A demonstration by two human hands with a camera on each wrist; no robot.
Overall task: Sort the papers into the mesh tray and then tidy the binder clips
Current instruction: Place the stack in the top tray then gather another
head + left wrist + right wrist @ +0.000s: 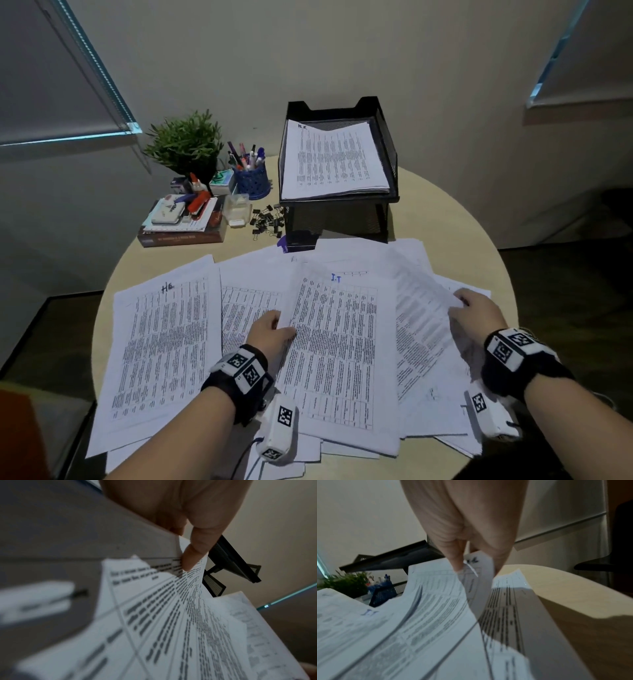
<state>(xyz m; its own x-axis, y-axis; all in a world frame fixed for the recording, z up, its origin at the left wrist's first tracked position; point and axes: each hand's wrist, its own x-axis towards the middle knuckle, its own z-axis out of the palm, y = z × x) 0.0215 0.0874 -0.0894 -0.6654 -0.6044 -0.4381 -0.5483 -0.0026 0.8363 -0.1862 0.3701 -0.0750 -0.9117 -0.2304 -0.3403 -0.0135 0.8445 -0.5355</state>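
Note:
Printed sheets lie fanned across the round table (455, 219). One sheet marked "I.T" (339, 346) lies in the middle; my left hand (274, 330) pinches its left edge, thumb on top (190, 559). My right hand (474, 315) pinches the curled top corner of a sheet (481, 574) on the right side of the spread. A sheet marked "HE" (164, 346) lies at the left. The black mesh tray (387, 144) stands at the back with a stack of papers (332, 161) in its upper tier. Loose black binder clips (269, 221) lie in a heap left of the tray.
A blue pen cup (251, 180), a potted plant (186, 144), a small clear box (236, 209) and a book pile with a stapler (185, 219) crowd the back left. The table edge runs close on the right. Walls stand behind.

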